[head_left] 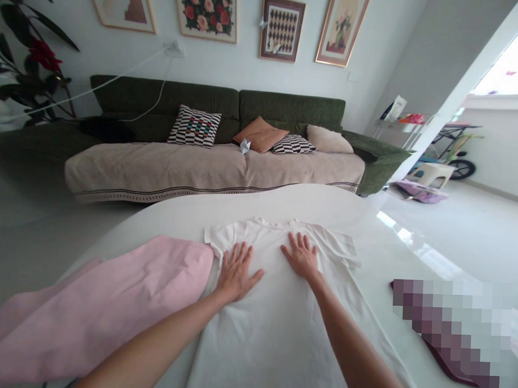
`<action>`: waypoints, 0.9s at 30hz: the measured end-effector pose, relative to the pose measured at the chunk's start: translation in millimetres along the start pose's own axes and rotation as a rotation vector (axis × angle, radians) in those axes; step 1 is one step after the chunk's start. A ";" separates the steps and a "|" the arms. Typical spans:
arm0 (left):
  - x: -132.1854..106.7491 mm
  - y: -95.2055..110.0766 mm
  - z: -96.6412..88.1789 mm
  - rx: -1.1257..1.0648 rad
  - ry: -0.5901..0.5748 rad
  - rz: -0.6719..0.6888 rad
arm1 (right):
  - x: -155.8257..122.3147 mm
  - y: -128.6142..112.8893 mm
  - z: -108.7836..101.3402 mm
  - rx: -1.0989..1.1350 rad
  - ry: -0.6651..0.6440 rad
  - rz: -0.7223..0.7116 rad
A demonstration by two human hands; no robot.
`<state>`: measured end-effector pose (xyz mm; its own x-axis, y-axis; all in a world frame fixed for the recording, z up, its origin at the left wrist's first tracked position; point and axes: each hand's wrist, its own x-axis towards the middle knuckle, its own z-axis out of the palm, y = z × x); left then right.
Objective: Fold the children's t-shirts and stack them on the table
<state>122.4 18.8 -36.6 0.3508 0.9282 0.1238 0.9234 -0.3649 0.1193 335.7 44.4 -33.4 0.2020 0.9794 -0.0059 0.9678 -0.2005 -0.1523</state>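
A white T-shirt (275, 330) lies spread on the white table (318, 199), its neckline at the far side and a short sleeve out to each side. Flat on its upper left chest rests my left hand (237, 275), fingers spread. My right hand (301, 258) presses the upper right chest near the neckline, also with fingers apart. Small wrinkles run through the cloth around both hands and at the sleeves. Left of the shirt, a pink cloth (145, 292) lies in a loose heap, touching the left sleeve area.
A dark red object (444, 359), partly pixelated, lies on the table's right side. Beyond the table stands a green sofa (287, 107) with a beige cover (179, 168) and several cushions. A white stool (433, 173) is on the floor at right; a plant (18, 44) stands at left.
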 end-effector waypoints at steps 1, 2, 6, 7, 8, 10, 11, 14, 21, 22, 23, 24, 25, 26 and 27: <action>0.1 -0.1 -0.1 -0.002 -0.001 -0.001 | -6.9 -4.0 -4.0 -0.002 0.016 0.002; 0.3 -0.3 0.1 -0.006 0.000 0.000 | -17.4 -9.1 -7.1 -0.002 0.036 -0.014; -1.1 -1.0 3.2 -0.028 0.007 0.012 | -89.9 -32.3 -5.2 0.048 0.017 -0.192; -2.0 -1.0 3.9 -0.029 0.007 0.014 | -110.1 -36.5 -1.7 0.066 -0.019 -0.210; -2.9 -0.8 4.1 -0.028 0.005 0.014 | -128.5 -39.5 2.2 0.079 -0.050 -0.211; -2.7 -0.1 2.2 -0.018 -0.003 0.009 | -156.1 -42.6 9.3 0.089 -0.068 -0.194; -0.7 0.4 -0.2 -0.009 -0.016 0.013 | -164.5 -43.1 11.9 0.089 -0.057 -0.189; 16.6 2.1 -11.8 0.012 -0.128 0.044 | -172.3 -43.4 14.9 0.087 -0.004 -0.183; 82.3 -7.4 -13.4 -0.027 -0.149 0.027 | -169.3 -43.7 12.1 0.102 0.019 -0.182; 88.6 -11.5 -9.2 -0.031 -0.143 0.016 | -170.1 -43.6 12.4 0.109 0.026 -0.183; 94.2 -16.0 -4.9 -0.034 -0.137 0.001 | -170.9 -43.6 12.6 0.118 0.036 -0.183; 99.4 -20.6 -1.1 -0.037 -0.132 -0.014 | -171.7 -43.6 12.8 0.128 0.045 -0.183; 104.4 -25.3 1.9 -0.039 -0.127 -0.026 | -172.2 -43.8 12.8 0.138 0.053 -0.181; 109.1 -30.0 3.9 -0.040 -0.124 -0.039 | -172.5 -43.9 12.6 0.146 0.061 -0.177; 113.6 -34.9 4.6 -0.040 -0.124 -0.054 | -172.7 -44.1 12.3 0.154 0.065 -0.172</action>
<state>130.8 137.4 -31.3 0.3197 0.9475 -0.0060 0.9353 -0.3145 0.1623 256.3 -115.6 -37.8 0.0501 0.9941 0.0961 0.9555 -0.0197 -0.2942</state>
